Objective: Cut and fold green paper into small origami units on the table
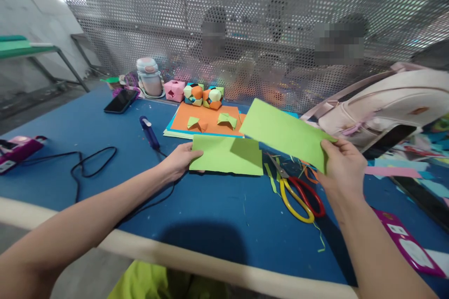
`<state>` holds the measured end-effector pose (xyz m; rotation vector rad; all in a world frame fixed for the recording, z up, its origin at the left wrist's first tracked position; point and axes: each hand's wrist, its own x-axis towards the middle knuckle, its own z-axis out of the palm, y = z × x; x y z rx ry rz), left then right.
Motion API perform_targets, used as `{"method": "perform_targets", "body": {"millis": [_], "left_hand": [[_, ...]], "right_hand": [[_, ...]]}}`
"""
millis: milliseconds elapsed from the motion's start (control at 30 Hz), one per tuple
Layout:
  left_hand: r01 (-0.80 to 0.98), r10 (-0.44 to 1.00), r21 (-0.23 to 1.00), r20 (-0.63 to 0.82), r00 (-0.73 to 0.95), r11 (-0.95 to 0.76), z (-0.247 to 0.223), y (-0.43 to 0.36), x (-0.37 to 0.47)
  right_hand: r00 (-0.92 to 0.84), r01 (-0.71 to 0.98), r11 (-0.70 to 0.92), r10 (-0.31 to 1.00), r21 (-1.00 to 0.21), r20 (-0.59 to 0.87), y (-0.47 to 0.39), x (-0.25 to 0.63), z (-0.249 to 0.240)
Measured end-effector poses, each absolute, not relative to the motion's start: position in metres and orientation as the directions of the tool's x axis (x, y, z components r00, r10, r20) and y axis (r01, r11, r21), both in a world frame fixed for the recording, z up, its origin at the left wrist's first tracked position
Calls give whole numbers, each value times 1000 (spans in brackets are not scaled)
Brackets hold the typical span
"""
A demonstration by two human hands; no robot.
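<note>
Two separate pieces of green paper are held up over the blue table. My left hand [180, 161] is closed on the left edge of one green sheet [228, 155], thumb on top. Pinched in my right hand [342, 163] by its right end is the other green sheet [282, 131], tilted and raised higher, its left corner above the stacked paper. Scissors [298, 194] with one yellow and one red handle lie between the sheets and my right forearm. Narrow green strips [271, 177] lie by the blades.
Behind the sheets, small folded pieces rest on stacked orange paper [213, 114]. Folded paper cubes [203, 95], a bottle [150, 78] and a phone [121, 101] stand or lie farther back. A glue gun [149, 133] trails its cord at left. A pale backpack [389, 98] is at right.
</note>
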<state>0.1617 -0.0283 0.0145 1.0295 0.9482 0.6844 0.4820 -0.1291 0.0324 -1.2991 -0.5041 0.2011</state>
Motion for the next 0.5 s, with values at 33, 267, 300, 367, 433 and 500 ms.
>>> {"method": "perform_targets", "body": {"millis": [33, 267, 300, 367, 433, 500], "left_hand": [[-51, 831, 916, -336, 444, 398, 17, -28, 162], [-36, 798, 862, -451, 400, 506, 42, -15, 195], [-45, 802, 864, -445, 399, 502, 45, -13, 206], [-60, 808, 865, -437, 396, 497, 48, -7, 234], [-94, 821, 862, -433, 372, 497, 47, -1, 267], [-151, 833, 850, -433, 344, 504, 42, 5, 302]], "right_hand": [[877, 97, 276, 430, -956, 213, -129, 486, 33], [865, -53, 382, 479, -923, 148, -130, 518, 32], [865, -60, 400, 478, -914, 153, -129, 521, 31], [864, -69, 433, 477, -899, 163, -128, 523, 29], [857, -77, 453, 485, -888, 173, -127, 524, 26], [848, -82, 466, 497, -881, 185, -126, 524, 24]]}}
